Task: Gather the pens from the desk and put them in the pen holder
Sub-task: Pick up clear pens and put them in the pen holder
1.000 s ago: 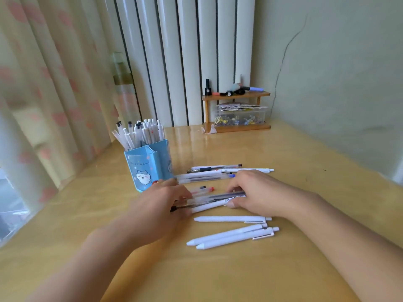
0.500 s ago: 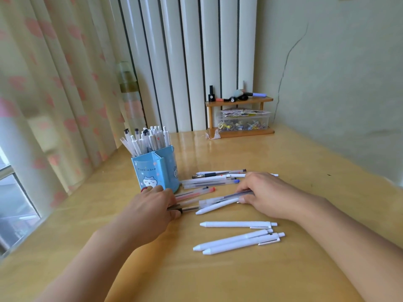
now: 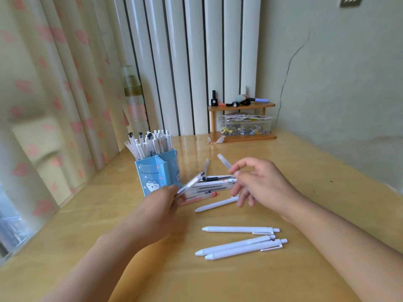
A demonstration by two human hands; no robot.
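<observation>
Loosely, the left hand (image 3: 162,205) pinches a clear pen (image 3: 192,182); the right hand (image 3: 257,182) pinches another pen (image 3: 224,161). Either could slip among pens below the grips.

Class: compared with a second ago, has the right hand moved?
Yes. The right hand has lifted off the desk, holding a clear pen, while the three white pens nearby stayed put.
</observation>
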